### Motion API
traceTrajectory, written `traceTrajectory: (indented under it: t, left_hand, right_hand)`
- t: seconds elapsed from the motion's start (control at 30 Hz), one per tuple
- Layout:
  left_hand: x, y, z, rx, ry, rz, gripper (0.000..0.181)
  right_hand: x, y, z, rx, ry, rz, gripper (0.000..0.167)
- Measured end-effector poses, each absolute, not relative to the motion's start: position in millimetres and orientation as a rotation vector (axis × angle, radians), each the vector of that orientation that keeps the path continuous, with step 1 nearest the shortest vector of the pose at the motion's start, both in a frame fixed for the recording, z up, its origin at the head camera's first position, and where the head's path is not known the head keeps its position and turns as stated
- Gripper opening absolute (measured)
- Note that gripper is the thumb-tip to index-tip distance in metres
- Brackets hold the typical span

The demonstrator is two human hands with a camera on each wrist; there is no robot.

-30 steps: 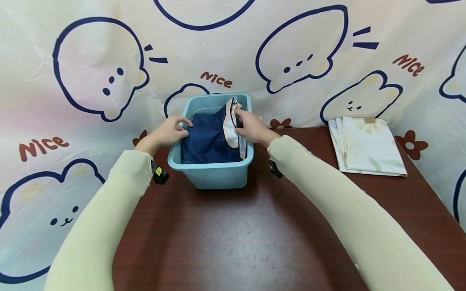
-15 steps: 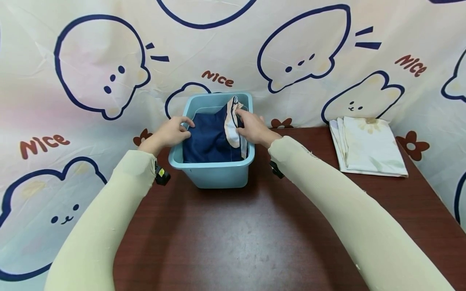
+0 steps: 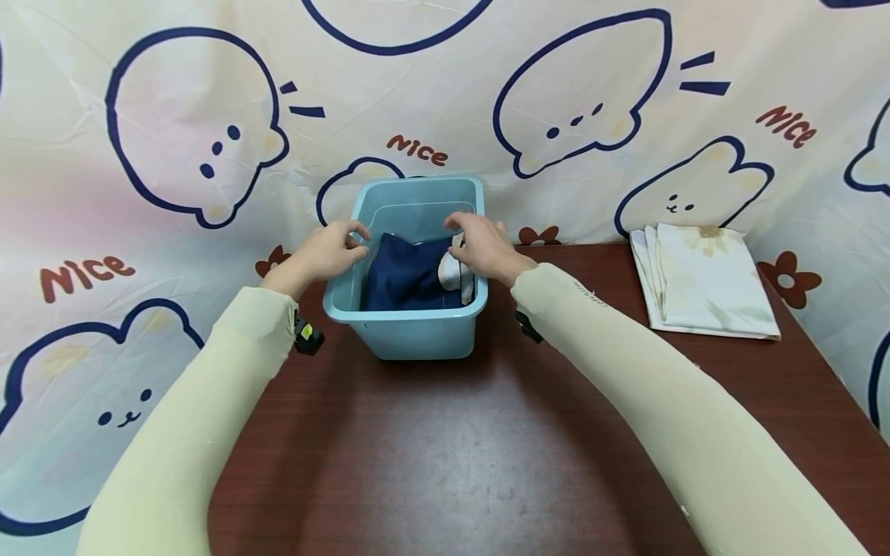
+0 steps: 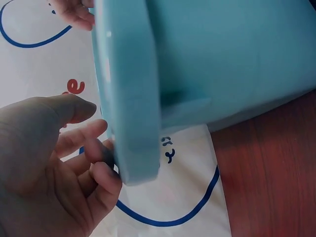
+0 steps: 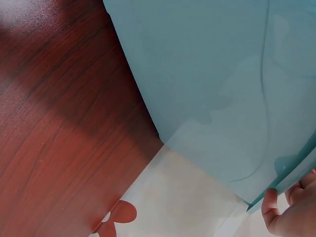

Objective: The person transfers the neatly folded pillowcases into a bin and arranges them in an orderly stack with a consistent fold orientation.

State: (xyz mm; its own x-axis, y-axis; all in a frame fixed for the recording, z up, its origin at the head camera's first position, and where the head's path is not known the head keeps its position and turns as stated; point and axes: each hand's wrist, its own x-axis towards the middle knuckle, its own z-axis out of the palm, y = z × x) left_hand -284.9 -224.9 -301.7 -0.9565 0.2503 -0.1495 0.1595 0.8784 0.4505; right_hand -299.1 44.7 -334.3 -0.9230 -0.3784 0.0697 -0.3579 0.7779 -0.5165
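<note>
Inside a light blue plastic bin (image 3: 417,337) lies a dark navy cloth (image 3: 406,274) with a white and peach patterned edge at its right; its exact kind is unclear. My left hand (image 3: 325,250) hovers at the bin's left rim, fingers loosely bent with nothing between them. At the right rim, my right hand (image 3: 485,245) is spread above the cloth's pale edge and covers part of it. The left wrist view has my left hand (image 4: 59,158) close beside the bin rim (image 4: 136,98). Only a few fingers of my right hand (image 5: 296,212) show in the right wrist view.
A folded white cloth (image 3: 716,278) with a floral print lies at the back right of the dark wooden table (image 3: 445,448). Behind the bin hangs a pale printed curtain or backdrop (image 3: 431,77), close to the bin's back.
The navy cloth, held up between both hands before, has dropped lower into the bin. Both hands have let go of it and stay near the rim.
</note>
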Motion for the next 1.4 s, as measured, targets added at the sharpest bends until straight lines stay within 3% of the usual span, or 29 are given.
traceTrajectory:
  t: [0.37, 1.4]
  left_hand:
    - [-278, -221, -296, 0.324, 2.806, 0.706, 0.035]
    - [-263, -182, -286, 0.515, 2.73, 0.871, 0.031]
  right_hand:
    - [-298, 48, -334, -0.682, 2.933, -0.854, 0.031]
    - [-276, 68, -338, -0.874, 2.814, -1.28, 0.023]
